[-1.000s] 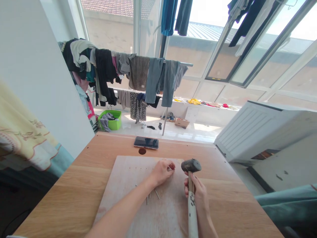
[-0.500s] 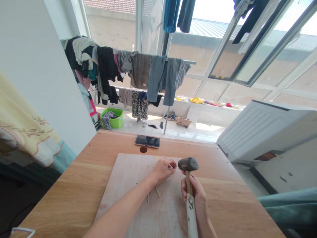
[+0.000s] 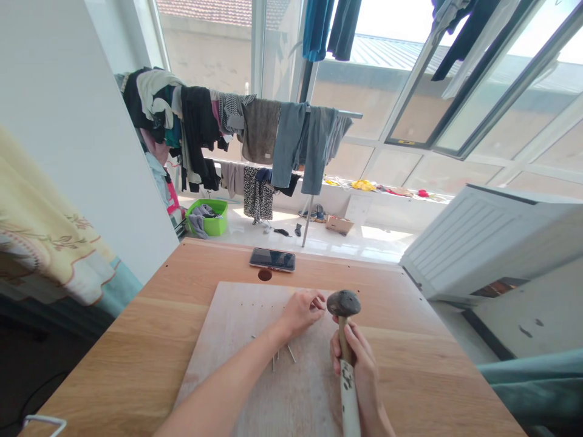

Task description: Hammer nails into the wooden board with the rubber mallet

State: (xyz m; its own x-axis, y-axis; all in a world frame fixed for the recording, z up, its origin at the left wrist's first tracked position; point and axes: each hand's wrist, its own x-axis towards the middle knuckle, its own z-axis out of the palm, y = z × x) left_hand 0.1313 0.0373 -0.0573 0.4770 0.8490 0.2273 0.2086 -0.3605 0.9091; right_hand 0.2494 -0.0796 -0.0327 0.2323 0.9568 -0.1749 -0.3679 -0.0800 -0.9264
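A mallet (image 3: 344, 303) with a dark, scuffed head and a white, paint-chipped handle sits upright in the person's right hand (image 3: 357, 367), its head raised above the right side of a pale plywood board (image 3: 228, 382).

Beyond the bench, an open window (image 3: 410, 91) looks over rooftops, and a drying rack (image 3: 346, 113) hung with clothes stands before it. A green plastic basket (image 3: 207, 218) of laundry sits on the floor to the left, and a white slatted panel (image 3: 483, 243) leans in at the right.

The wooden bench (image 3: 410, 370) carries the board on its near half, reaching toward the front edge. A phone (image 3: 272, 259) lies near the far edge, just behind a round hole (image 3: 265, 274) in the bench top.

The right hand's grip is clenched around the mallet's handle just below the head. The left hand (image 3: 299, 314) rests over the middle of the board, its fingers (image 3: 316, 300) curled together; whether they pinch anything is too small to tell. A few nails (image 3: 290, 353) lie just below that hand, near the left wrist.
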